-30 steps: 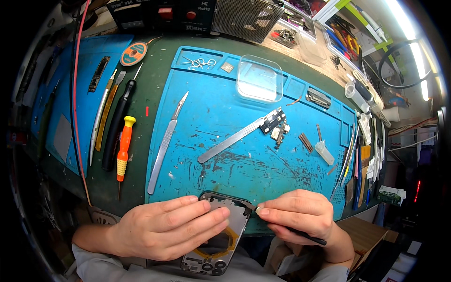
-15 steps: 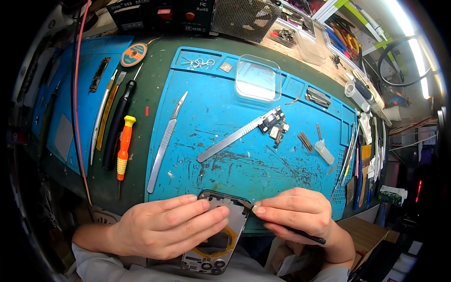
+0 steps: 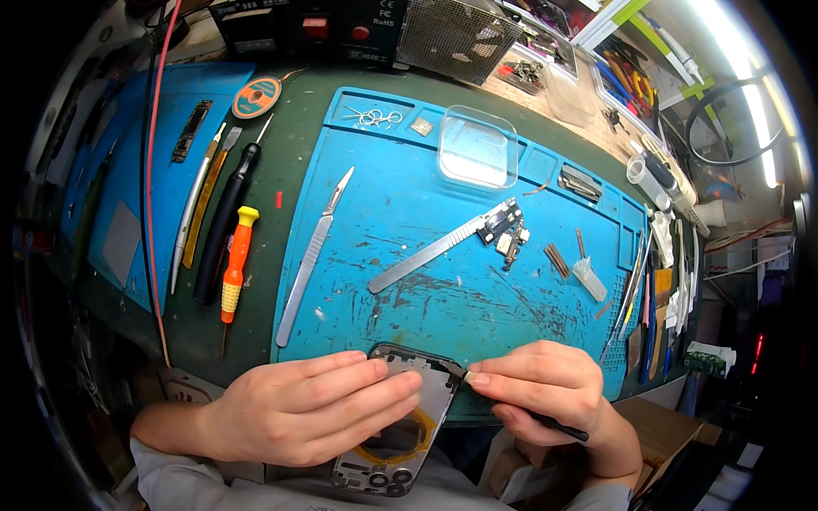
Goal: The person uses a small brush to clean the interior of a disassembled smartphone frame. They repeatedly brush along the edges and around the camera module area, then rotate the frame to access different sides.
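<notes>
My left hand (image 3: pixel 311 409) grips a phone's back housing (image 3: pixel 436 399) at the front edge of the blue mat, fingers lying across its inner side. The housing shows a dark frame, a grey inner plate, a yellow-edged ring and round camera openings at its lower end. In my right hand (image 3: pixel 550 387) is a slim tool with a black handle (image 3: pixel 562 426), pinched near its dark flat tip. That tip meets the housing's upper right corner; whether it goes under anything I cannot tell.
Beyond my hands, the blue mat (image 3: pixel 341 255) bears a scalpel (image 3: pixel 308 277), a second metal handle (image 3: pixel 422 260), small phone parts (image 3: pixel 503 226) and a clear plastic box (image 3: pixel 479 153). An orange screwdriver (image 3: pixel 237 260) lies left; tweezers and brushes line the right.
The bench has shifted slightly rightward in view. The tool and housing stay in my hands, the tip still at the same corner; my right hand's lower fingers have moved a little.
</notes>
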The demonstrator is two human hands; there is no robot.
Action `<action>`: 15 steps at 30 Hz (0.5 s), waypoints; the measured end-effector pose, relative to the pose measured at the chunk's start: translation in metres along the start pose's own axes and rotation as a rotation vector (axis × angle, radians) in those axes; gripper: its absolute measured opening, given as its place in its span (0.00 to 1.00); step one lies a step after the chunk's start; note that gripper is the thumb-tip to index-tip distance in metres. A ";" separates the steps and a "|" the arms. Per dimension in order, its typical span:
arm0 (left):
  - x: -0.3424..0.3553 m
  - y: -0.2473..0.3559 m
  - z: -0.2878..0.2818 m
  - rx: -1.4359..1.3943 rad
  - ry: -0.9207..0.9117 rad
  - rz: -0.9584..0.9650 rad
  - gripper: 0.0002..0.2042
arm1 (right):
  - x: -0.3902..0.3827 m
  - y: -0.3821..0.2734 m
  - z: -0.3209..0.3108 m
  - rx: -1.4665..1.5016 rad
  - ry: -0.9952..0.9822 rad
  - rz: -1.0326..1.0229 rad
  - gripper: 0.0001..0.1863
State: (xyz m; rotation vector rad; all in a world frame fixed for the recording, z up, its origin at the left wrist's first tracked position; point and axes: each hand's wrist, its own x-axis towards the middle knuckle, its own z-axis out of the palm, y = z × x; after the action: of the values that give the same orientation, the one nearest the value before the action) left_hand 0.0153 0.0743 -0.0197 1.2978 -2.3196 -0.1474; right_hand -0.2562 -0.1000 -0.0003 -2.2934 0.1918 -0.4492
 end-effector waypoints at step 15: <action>0.001 -0.001 0.000 0.011 0.008 0.005 0.17 | 0.000 0.001 0.001 0.003 -0.017 0.019 0.19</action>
State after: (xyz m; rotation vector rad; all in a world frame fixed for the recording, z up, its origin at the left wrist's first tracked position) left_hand 0.0151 0.0728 -0.0192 1.2952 -2.3199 -0.1275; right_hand -0.2559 -0.0996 -0.0015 -2.2894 0.2040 -0.4200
